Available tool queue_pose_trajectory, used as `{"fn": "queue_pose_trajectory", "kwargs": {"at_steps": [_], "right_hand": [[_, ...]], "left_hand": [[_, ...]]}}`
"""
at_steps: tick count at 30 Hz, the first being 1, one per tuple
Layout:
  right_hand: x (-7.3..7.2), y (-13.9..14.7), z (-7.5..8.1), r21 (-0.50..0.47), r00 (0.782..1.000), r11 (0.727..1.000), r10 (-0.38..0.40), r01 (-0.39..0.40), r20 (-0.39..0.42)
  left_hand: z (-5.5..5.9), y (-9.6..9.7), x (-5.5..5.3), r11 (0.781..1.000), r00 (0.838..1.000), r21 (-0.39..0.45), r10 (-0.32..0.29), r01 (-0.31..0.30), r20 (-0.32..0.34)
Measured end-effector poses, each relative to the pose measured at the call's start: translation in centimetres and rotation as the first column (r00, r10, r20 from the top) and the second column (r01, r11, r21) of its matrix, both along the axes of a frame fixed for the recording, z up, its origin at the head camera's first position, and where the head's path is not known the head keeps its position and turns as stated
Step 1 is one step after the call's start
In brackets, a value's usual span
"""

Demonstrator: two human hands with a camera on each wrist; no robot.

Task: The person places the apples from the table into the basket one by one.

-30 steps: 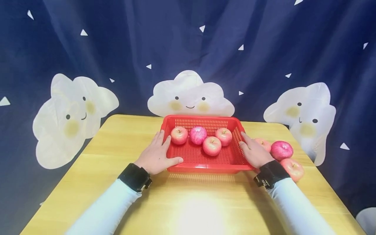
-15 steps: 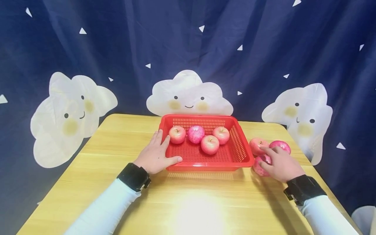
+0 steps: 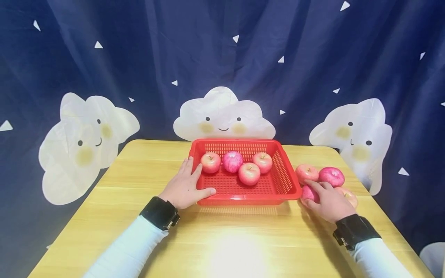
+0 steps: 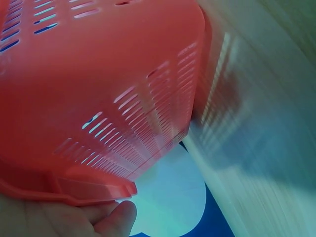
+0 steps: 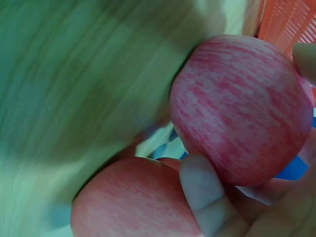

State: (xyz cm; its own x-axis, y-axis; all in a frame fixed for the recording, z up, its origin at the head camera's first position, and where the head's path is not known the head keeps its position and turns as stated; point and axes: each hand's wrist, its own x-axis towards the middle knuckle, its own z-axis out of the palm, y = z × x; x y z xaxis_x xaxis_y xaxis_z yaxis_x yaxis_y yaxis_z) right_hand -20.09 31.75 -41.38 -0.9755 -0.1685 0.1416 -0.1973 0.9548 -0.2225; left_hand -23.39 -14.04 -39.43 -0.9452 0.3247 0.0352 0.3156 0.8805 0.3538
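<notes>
A red plastic basket [image 3: 240, 197] with slotted walls stands on the table and holds several apples, one of them an apple [image 3: 249, 173] near its middle. My left hand [image 3: 183, 189] rests on the basket's left rim, fingers spread and straight, thumb along the front corner. Just right of the basket, my right hand [image 3: 332, 202] grips a streaked pink-red apple [image 5: 242, 108] with its fingers around it. A finger [image 5: 200, 182] passes between this apple and a paler apple [image 5: 133, 202] in the right wrist view. The hand partly covers the gripped apple in the head view.
Around my right hand lie a pale red apple [image 3: 306, 172], a deep pink apple [image 3: 331, 176] and a yellowish-pink apple [image 3: 349, 196]. The wooden table [image 3: 146, 166] ends at the back against a dark blue curtain [image 3: 205, 42] with cloud prints.
My right hand has left the basket's right side and moved right to the loose apples, where its fingers have closed around one. My left hand has stayed on the left rim.
</notes>
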Motion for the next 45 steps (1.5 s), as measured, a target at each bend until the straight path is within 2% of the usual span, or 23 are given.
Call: {"fn": "queue_pose_trajectory", "kwargs": {"at_steps": [4,8,14,19,22,25,29,36,45], "right_hand": [[0.0,0.1,0.2,-0.02,1.0,1.0,0.001,-0.001,0.006],[0.1,0.2,1.2,-0.027,1.0,1.0,0.007,-0.008,-0.018],[0.0,0.0,4.2,-0.082,0.99,0.993,0.075,-0.085,-0.122],[0.0,-0.7,7.0,-0.089,0.975,0.989,0.098,-0.117,-0.197],[0.0,-1.6,8.3,-0.072,0.973,0.99,0.105,-0.122,-0.205],[-0.2,-2.9,9.0,-0.045,0.978,0.992,0.112,-0.122,-0.175],[-0.7,-4.9,9.0,-0.04,0.986,0.991,0.123,-0.128,-0.113],[-2.2,-7.7,8.0,0.035,0.969,0.974,0.227,-0.224,-0.098],[-3.6,-9.3,6.4,0.122,0.966,0.961,0.256,-0.249,-0.042]], "left_hand": [[-0.1,0.0,0.0,1.0,1.0,0.011,0.0,0.0,-0.011],[-0.4,-0.1,-0.1,1.0,1.0,0.011,0.0,0.0,-0.007],[-0.5,-0.1,-0.1,1.0,1.0,0.013,0.001,-0.001,-0.013],[-0.5,0.0,0.0,1.0,1.0,0.019,0.004,-0.004,-0.007],[-0.6,0.0,0.1,1.0,1.0,0.022,0.008,-0.008,0.008],[-0.5,0.0,0.2,1.0,1.0,0.021,0.01,-0.011,0.014],[-0.3,-0.1,0.2,1.0,1.0,0.018,0.003,-0.003,0.005],[-0.2,-0.2,0.0,1.0,1.0,0.009,0.011,-0.011,0.002],[-0.1,-0.1,0.2,1.0,1.0,0.016,0.002,-0.002,-0.006]]}}
